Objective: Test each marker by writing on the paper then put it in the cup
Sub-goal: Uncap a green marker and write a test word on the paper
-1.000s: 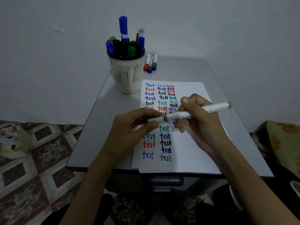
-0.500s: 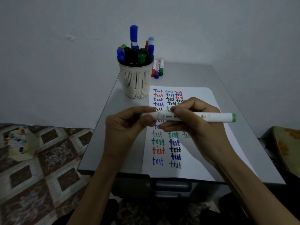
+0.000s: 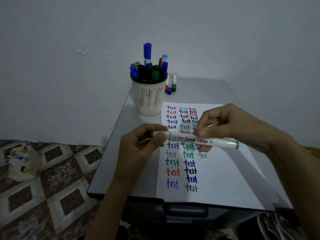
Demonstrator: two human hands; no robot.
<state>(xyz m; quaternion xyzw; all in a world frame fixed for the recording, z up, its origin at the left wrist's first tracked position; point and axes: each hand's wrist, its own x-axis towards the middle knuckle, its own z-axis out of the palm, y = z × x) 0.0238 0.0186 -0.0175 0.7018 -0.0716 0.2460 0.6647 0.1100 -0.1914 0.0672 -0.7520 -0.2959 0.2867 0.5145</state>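
While its left end is pinched by the left hand (image 3: 138,146), the green marker (image 3: 194,140), light, stiff, smooth, is held level above the paper (image 3: 225,179); mid-barrel is gripped by the blurred right hand (image 3: 230,125).

Two bare forearms enter from the lower frame, no sleeves, watch or rings visible; left hand (image 3: 138,148) at centre, right hand (image 3: 230,125) blurred at centre-right.

The scene was dim and bluish, with soft shadows. The right hand (image 3: 230,126) was motion-blurred, glare streaked the marker (image 3: 195,139), and wide-angle distortion bent the tabletop (image 3: 204,90) edges.
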